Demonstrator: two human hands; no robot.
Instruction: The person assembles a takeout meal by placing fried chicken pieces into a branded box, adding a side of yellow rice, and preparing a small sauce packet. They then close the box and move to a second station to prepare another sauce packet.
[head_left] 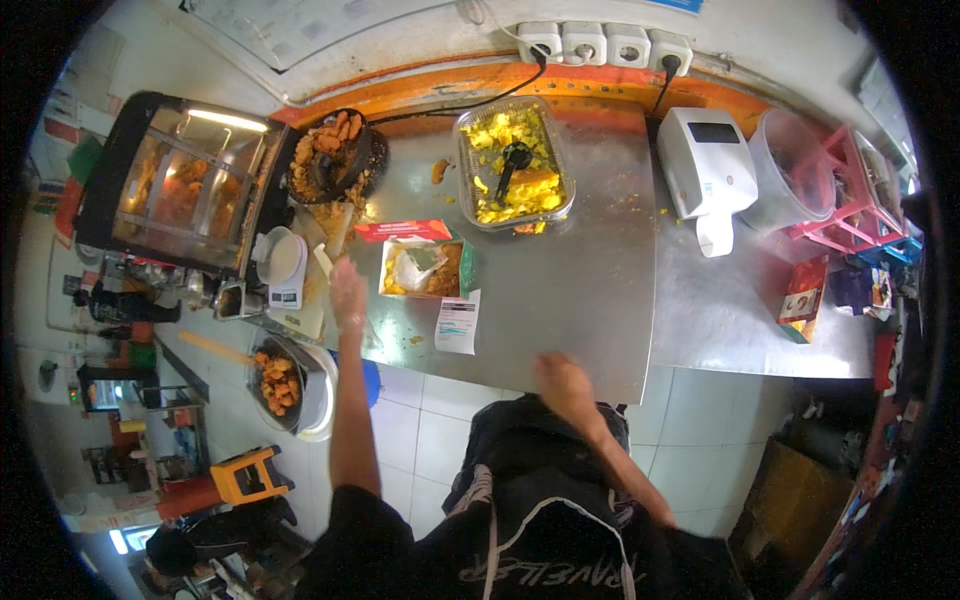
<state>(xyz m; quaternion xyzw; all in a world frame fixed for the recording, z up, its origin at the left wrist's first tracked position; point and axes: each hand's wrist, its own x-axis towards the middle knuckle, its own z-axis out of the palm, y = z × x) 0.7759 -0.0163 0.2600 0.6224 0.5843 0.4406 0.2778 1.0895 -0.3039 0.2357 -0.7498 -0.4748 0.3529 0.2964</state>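
An open food box (466,267) is resting on the steel table (600,275), a receipt (457,323) lying at its five o'clock, while the left hand (347,293) is hovering at eight and the right hand (566,386) at four, both too blurred to tell their grip.

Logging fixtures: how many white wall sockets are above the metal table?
4, side by side: the leftmost socket, holding a black plug; the second socket; the third socket; the rightmost socket, holding another black plug. None looks hidden.
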